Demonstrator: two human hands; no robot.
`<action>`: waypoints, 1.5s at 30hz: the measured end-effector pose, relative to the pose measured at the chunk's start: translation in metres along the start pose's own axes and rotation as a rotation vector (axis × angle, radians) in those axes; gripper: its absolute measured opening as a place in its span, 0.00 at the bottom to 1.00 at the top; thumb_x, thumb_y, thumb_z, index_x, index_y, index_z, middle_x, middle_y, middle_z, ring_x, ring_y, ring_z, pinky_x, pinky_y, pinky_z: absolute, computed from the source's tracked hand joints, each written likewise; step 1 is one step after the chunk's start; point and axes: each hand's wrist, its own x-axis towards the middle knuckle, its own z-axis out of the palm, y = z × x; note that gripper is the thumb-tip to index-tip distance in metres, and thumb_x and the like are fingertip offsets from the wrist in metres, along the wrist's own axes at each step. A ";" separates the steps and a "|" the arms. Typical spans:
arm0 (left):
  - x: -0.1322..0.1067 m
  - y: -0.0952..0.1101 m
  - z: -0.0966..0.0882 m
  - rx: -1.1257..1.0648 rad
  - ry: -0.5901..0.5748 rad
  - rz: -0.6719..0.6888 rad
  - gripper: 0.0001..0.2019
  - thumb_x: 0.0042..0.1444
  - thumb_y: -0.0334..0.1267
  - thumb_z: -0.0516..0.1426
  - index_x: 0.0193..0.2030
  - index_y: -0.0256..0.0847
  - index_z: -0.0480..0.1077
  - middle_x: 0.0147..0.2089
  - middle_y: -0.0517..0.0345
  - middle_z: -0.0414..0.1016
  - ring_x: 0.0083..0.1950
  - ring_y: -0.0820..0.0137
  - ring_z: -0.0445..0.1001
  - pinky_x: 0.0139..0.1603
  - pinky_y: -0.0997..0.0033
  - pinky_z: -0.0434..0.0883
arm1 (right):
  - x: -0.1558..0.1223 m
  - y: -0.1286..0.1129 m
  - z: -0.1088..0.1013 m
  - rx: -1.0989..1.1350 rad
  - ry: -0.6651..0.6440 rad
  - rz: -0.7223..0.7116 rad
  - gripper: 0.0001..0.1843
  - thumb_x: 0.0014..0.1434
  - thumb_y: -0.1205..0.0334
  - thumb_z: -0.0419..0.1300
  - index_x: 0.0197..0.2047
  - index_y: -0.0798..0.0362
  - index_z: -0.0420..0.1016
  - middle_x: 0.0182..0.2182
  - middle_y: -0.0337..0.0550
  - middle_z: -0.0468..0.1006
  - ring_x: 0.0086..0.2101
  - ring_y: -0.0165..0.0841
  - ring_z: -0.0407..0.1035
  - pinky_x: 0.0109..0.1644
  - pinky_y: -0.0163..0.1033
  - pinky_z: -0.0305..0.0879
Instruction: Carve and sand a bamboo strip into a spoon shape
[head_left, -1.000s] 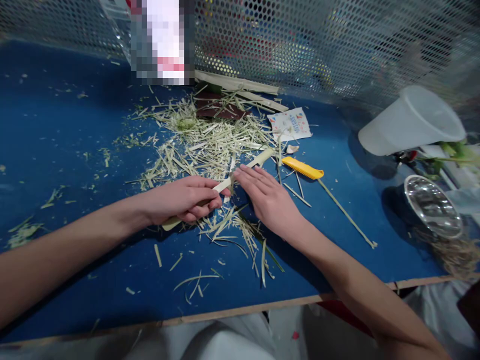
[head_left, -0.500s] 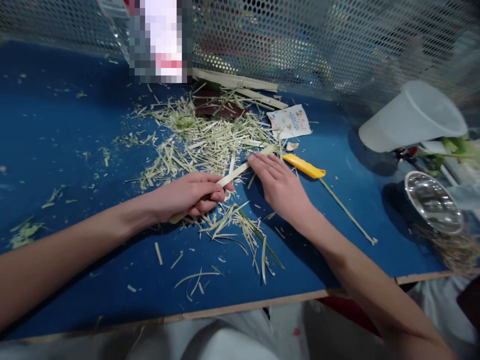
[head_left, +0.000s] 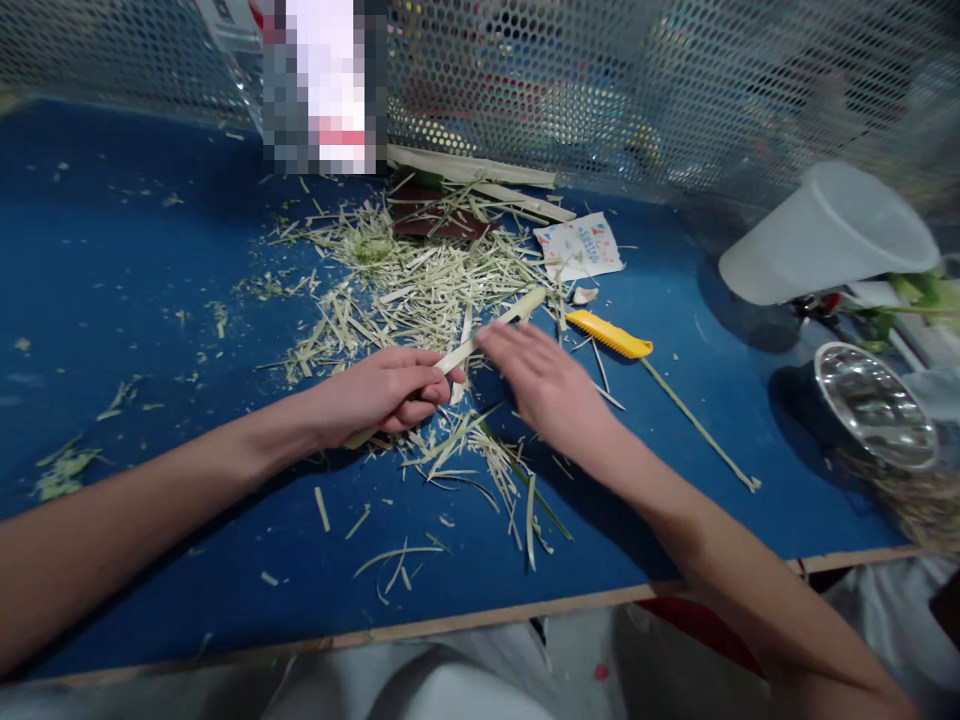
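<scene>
A pale strip [head_left: 457, 355] is gripped by the left hand [head_left: 391, 390]; the outstretched right hand [head_left: 541, 380] is blurred, its grip unclear. The packet [head_left: 579, 248] is illegibly lettered.

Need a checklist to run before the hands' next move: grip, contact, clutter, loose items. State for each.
1. Left hand grip closed on the pale strip: ok.
2. Right hand pressing on the strip: cannot tell, its fingers are blurred.
3. Blue table around the hands free of slivers: not ok, they lie heaped beyond and scattered nearer.
4. Yellow toothed piece apart from both hands: ok, lies beyond the right hand.
5. Translucent cup and metal bowl away from hands: ok, far right.
</scene>
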 end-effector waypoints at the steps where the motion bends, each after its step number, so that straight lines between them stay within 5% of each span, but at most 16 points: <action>1: 0.000 0.000 0.000 -0.003 0.005 0.008 0.05 0.62 0.37 0.55 0.43 0.39 0.67 0.28 0.66 0.55 0.19 0.83 0.46 0.14 0.83 0.45 | 0.000 0.002 0.000 -0.027 0.023 0.056 0.33 0.62 0.80 0.46 0.68 0.58 0.65 0.63 0.53 0.71 0.66 0.38 0.63 0.73 0.55 0.56; 7: 0.000 0.000 0.001 0.077 -0.016 -0.013 0.07 0.64 0.39 0.54 0.36 0.41 0.64 0.22 0.68 0.51 0.18 0.81 0.45 0.14 0.82 0.47 | 0.001 -0.003 -0.001 0.045 -0.044 -0.079 0.33 0.63 0.78 0.46 0.69 0.54 0.63 0.66 0.46 0.68 0.68 0.34 0.58 0.74 0.52 0.54; 11: -0.001 0.000 0.002 0.072 0.008 0.008 0.03 0.64 0.37 0.53 0.41 0.41 0.65 0.25 0.67 0.55 0.18 0.81 0.47 0.14 0.82 0.47 | 0.001 -0.002 -0.002 -0.018 0.023 0.078 0.33 0.62 0.80 0.46 0.69 0.56 0.64 0.64 0.52 0.71 0.66 0.38 0.62 0.73 0.56 0.56; 15: -0.001 0.001 0.002 0.132 -0.029 -0.010 0.07 0.65 0.38 0.52 0.35 0.41 0.63 0.22 0.68 0.52 0.18 0.80 0.47 0.15 0.82 0.49 | 0.001 -0.005 -0.001 0.049 -0.033 -0.124 0.31 0.63 0.79 0.46 0.67 0.60 0.66 0.66 0.51 0.68 0.68 0.35 0.57 0.74 0.51 0.54; 19: -0.001 0.000 0.002 0.108 -0.016 0.001 0.03 0.64 0.37 0.52 0.40 0.41 0.65 0.24 0.67 0.54 0.18 0.80 0.47 0.14 0.81 0.48 | 0.001 -0.004 0.000 -0.036 0.031 0.051 0.31 0.63 0.79 0.46 0.68 0.57 0.66 0.63 0.52 0.71 0.66 0.38 0.61 0.72 0.55 0.57; 23: -0.001 0.000 0.003 0.145 -0.035 -0.012 0.07 0.64 0.38 0.53 0.33 0.42 0.62 0.22 0.67 0.53 0.18 0.80 0.48 0.15 0.80 0.49 | 0.000 -0.007 -0.001 0.039 -0.049 -0.126 0.32 0.62 0.80 0.46 0.68 0.59 0.65 0.66 0.50 0.68 0.68 0.35 0.57 0.74 0.52 0.54; 27: -0.001 0.001 0.005 0.114 -0.012 -0.006 0.03 0.64 0.38 0.53 0.40 0.42 0.65 0.26 0.66 0.57 0.18 0.81 0.48 0.15 0.80 0.48 | 0.001 -0.009 -0.002 -0.026 0.002 0.023 0.31 0.62 0.80 0.46 0.67 0.61 0.66 0.64 0.55 0.71 0.67 0.39 0.60 0.73 0.55 0.56; 31: -0.001 0.002 0.006 0.163 -0.001 -0.040 0.06 0.64 0.37 0.53 0.34 0.41 0.62 0.25 0.67 0.57 0.18 0.82 0.50 0.15 0.81 0.50 | 0.001 -0.012 -0.002 0.040 -0.063 -0.121 0.32 0.63 0.79 0.47 0.68 0.58 0.64 0.66 0.49 0.68 0.69 0.35 0.56 0.74 0.52 0.54; 35: 0.000 0.003 0.006 0.093 -0.012 -0.025 0.03 0.64 0.36 0.53 0.42 0.40 0.66 0.27 0.66 0.60 0.18 0.83 0.50 0.14 0.83 0.49 | 0.001 0.003 -0.003 -0.044 -0.005 0.054 0.33 0.63 0.79 0.46 0.69 0.53 0.64 0.64 0.48 0.71 0.67 0.37 0.61 0.73 0.55 0.57; 39: -0.002 0.007 0.006 0.059 -0.011 -0.036 0.02 0.63 0.35 0.54 0.41 0.40 0.65 0.27 0.64 0.65 0.16 0.83 0.51 0.13 0.82 0.49 | 0.000 0.018 -0.004 -0.052 0.035 0.082 0.31 0.65 0.77 0.46 0.68 0.54 0.65 0.64 0.48 0.72 0.67 0.37 0.59 0.73 0.55 0.57; 45: -0.006 0.011 0.001 -0.036 0.016 0.033 0.06 0.56 0.31 0.59 0.37 0.40 0.63 0.39 0.48 0.80 0.21 0.78 0.66 0.18 0.77 0.67 | -0.004 0.032 -0.006 -0.046 0.087 0.160 0.30 0.66 0.76 0.45 0.68 0.52 0.66 0.62 0.50 0.74 0.66 0.39 0.63 0.71 0.58 0.60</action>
